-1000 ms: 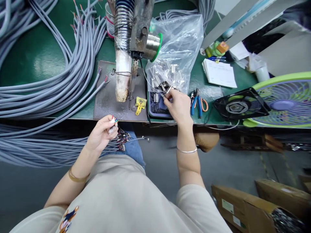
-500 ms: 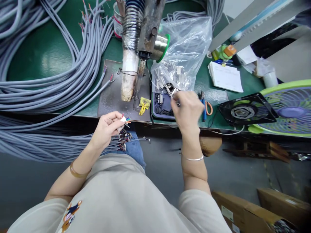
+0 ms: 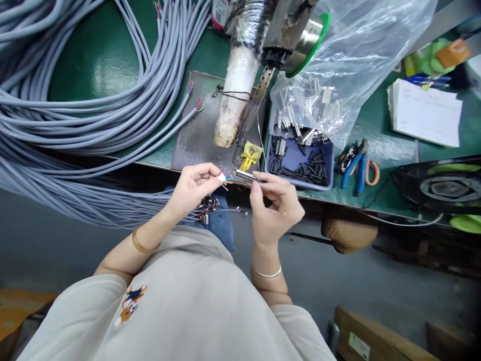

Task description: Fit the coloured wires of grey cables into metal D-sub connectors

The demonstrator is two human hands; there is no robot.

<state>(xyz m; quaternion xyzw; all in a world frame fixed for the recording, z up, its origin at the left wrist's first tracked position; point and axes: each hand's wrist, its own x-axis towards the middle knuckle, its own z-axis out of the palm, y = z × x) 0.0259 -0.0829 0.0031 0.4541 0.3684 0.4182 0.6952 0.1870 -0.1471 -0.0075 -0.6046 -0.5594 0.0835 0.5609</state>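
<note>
My left hand (image 3: 197, 186) pinches the stripped end of a cable, with coloured wires (image 3: 227, 178) fanning out past the fingertips. Just right of it, my right hand (image 3: 276, 203) holds a small connector (image 3: 246, 176) between thumb and fingers, its near end close to the wires. A yellow clip (image 3: 250, 154) lies on the dark plate (image 3: 191, 135) behind the hands. Above the plate hang a white wrapped tube (image 3: 236, 95) and a metal soldering tool (image 3: 259, 100). The blue tray (image 3: 330, 168) beside them holds black pieces and connectors.
Bundles of grey cable (image 3: 124, 120) cover the left of the bench and hang along its edge. A solder spool (image 3: 308, 45), a plastic bag (image 3: 349, 65), pliers (image 3: 361, 168), papers (image 3: 424, 113) and a black fan (image 3: 439, 188) stand or lie to the right.
My right hand has moved left from the tray to beside my left hand, and a connector now shows in its fingers. The whole view has shifted and come closer to the bench.
</note>
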